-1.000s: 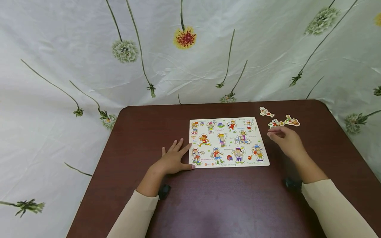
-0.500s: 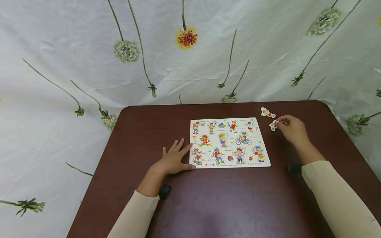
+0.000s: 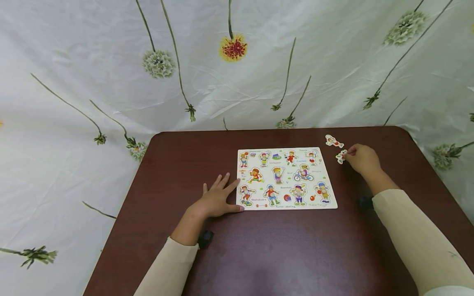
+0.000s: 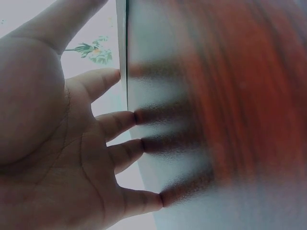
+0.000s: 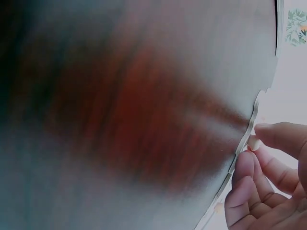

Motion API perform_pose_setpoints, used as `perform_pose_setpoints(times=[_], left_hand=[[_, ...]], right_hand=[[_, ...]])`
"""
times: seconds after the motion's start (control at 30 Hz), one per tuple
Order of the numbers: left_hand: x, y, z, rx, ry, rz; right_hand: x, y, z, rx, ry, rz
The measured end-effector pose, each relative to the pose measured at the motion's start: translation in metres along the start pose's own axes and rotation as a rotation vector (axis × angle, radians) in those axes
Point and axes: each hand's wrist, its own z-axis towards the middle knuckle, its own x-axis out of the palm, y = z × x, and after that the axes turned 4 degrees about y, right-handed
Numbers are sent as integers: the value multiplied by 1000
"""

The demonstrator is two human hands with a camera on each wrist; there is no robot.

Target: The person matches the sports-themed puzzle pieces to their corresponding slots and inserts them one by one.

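My left hand [image 3: 214,201] rests on the table with its fingers spread. Its thumb and index finger touch the left edge of a white wooden puzzle board [image 3: 274,199] printed with sports figures. In the left wrist view, the fingertips [image 4: 153,200] press the tabletop. At the board's right, my right hand [image 3: 364,162] is over loose puzzle pieces. In the right wrist view, its thumb and fingers pinch a small wooden knob [image 5: 254,143] on a flat puzzle piece. One piece [image 3: 340,157] shows partly beside the fingertips; the hand hides what lies beneath it.
Another figure-shaped piece [image 3: 334,141] lies just behind, near the far table edge. The dark reddish-brown table [image 3: 289,246] stands before a white cloth [image 3: 259,82] printed with flowers. A second knob [image 5: 219,208] shows below in the right wrist view.
My right hand has shifted a little right and away from me, now covering the rightmost piece and part of the nearer one. My left hand and the board stay in place.
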Motion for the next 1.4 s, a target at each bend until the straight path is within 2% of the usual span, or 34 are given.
perform_pose_setpoints(times=[0.23,0.5,1.0,1.17,1.4], left_hand=[[1,-1,0,-6,-1,2],[1,-1,0,-7,3,5],[1,0,1,-7,0,16],[1,0,0,-7,-3,21],[1,0,0,-7,-3,27]], right_hand=[[-1,-1,1,2,33,7],[-2,12,0,-33,-3,44],[13,82,-1,-139,68,137],[21,101,-1,-172,73,155],[36,120,1,-188,128,187]])
